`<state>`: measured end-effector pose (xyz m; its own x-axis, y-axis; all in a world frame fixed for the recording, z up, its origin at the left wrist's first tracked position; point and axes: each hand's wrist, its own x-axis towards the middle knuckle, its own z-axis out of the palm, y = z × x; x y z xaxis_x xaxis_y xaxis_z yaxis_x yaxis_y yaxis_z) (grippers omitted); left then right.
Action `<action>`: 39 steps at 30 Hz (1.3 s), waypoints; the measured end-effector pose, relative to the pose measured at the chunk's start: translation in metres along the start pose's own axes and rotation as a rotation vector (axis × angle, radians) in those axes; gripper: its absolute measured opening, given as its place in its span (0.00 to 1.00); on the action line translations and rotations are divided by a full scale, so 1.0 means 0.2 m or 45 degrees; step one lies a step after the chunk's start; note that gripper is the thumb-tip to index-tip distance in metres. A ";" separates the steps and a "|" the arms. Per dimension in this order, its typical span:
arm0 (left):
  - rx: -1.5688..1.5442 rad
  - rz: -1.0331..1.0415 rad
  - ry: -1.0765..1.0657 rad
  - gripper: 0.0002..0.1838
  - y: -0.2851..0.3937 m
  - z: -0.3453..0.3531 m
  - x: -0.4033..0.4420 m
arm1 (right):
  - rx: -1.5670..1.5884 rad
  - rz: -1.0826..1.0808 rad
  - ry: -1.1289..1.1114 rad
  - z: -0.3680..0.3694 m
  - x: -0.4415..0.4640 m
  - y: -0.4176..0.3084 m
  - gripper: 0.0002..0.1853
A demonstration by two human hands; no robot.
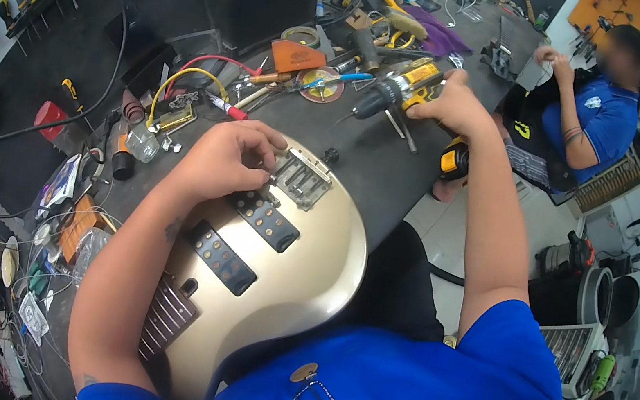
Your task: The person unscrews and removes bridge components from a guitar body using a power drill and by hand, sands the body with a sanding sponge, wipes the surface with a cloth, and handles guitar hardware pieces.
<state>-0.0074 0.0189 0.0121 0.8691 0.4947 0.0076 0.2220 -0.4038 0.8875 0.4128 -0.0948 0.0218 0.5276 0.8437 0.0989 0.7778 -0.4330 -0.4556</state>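
A gold electric guitar (322, 242) lies across my lap and the bench edge, with two black pickups (222, 258) and a metal bridge (303, 180). My left hand (239, 156) rests over the body beside the bridge, its fingers curled and pinched; whatever is between the fingertips is too small to make out. My right hand (458, 106) grips a yellow and black cordless drill (403, 88), held up beyond the guitar's end. Its thin bit points down and left, apart from the guitar. A small black knob (331, 155) sits near the bridge.
Tools, red and yellow cables (180, 84), an orange block (297, 57) and a solder-like spool (321, 84) crowd the bench. A black amplifier (263, 1) stands behind. At the right sits another person (597, 117) in a blue shirt, hands raised.
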 end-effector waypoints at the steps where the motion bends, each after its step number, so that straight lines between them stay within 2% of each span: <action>1: -0.011 -0.002 0.004 0.08 0.00 0.00 0.00 | -0.021 0.035 0.042 -0.02 0.01 0.01 0.71; 6: -0.048 -0.093 0.005 0.11 0.03 0.01 -0.01 | 0.244 0.283 0.095 -0.03 0.24 0.23 0.64; 9: -0.007 -0.004 0.048 0.11 0.01 0.02 -0.01 | 0.587 0.352 0.020 -0.03 0.28 0.27 0.64; 10: 0.149 0.059 0.056 0.11 0.02 0.01 -0.01 | 0.582 0.345 0.035 -0.05 0.30 0.28 0.63; 14: 0.106 0.041 0.041 0.12 -0.01 0.01 0.00 | 0.621 0.381 0.104 -0.04 0.37 0.35 0.63; 17: -0.031 -0.092 0.011 0.12 0.04 0.01 -0.01 | 0.694 0.510 0.205 -0.07 0.38 0.33 0.64; 22: 0.093 -0.048 0.032 0.12 0.04 0.01 -0.01 | 0.795 0.579 0.381 -0.02 0.57 0.38 0.66; 23: 0.111 -0.045 0.033 0.13 0.04 0.01 0.00 | 0.709 0.652 0.340 -0.05 0.58 0.36 0.67; 25: 0.198 0.139 0.053 0.12 -0.05 0.00 0.02 | 0.513 0.720 0.395 0.15 0.91 0.62 0.72; 26: 0.221 0.159 0.050 0.13 -0.07 0.00 0.02 | 0.383 0.796 0.229 0.01 0.70 0.38 0.74; 28: 0.217 0.144 0.046 0.13 -0.05 0.00 0.02 | -0.027 0.670 -0.086 0.03 0.77 0.39 0.55; 30: 0.154 0.075 0.039 0.14 -0.01 0.01 0.01 | -0.190 0.630 -0.162 0.06 0.85 0.43 0.44; 33: 0.180 0.100 0.063 0.14 0.01 0.02 0.00 | 0.081 0.785 0.121 0.10 0.85 0.43 0.41; 35: 0.164 0.096 0.062 0.14 0.00 0.02 0.01 | 0.127 0.702 0.149 0.06 0.81 0.45 0.40; 37: 0.184 0.103 0.057 0.14 0.00 0.02 0.00 | -0.019 0.464 -0.007 -0.07 0.67 0.36 0.41; 38: 0.177 0.089 0.056 0.14 -0.01 0.02 -0.01 | 0.048 0.516 0.074 -0.08 0.64 0.31 0.43; 39: 0.171 0.084 0.057 0.13 -0.01 0.02 0.00 | 0.010 0.498 0.287 -0.10 0.54 0.19 0.42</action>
<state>-0.0071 0.0165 0.0096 0.8636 0.4966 0.0869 0.2251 -0.5340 0.8150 0.5061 -0.0276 0.0334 0.8434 0.5265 0.1072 0.5026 -0.7025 -0.5039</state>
